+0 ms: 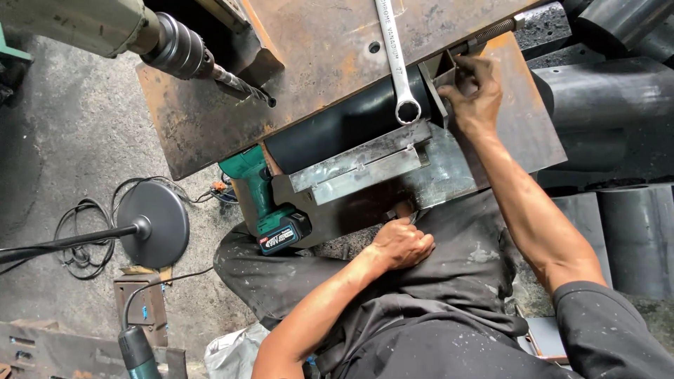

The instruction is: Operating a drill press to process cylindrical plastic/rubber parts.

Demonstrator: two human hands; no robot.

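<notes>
My right hand (476,90) grips a small grey metal bracket (444,76) at the edge of a rusty steel plate (316,63), beside a threaded rod (491,31). My left hand (401,242) is closed low down near my lap, its fingers on something small under a galvanized angle piece (361,167); what it holds is hidden. A black pipe (344,123) lies under the plate. A long silver spanner (397,60) rests on the plate, its ring end hanging over the edge.
A drill press chuck with a twist bit (210,64) hangs over the plate's left part. A green cordless drill (270,203) sits below the plate. A round black stand base (154,224) and cables lie on the floor at left. Dark pipes (618,105) are stacked at right.
</notes>
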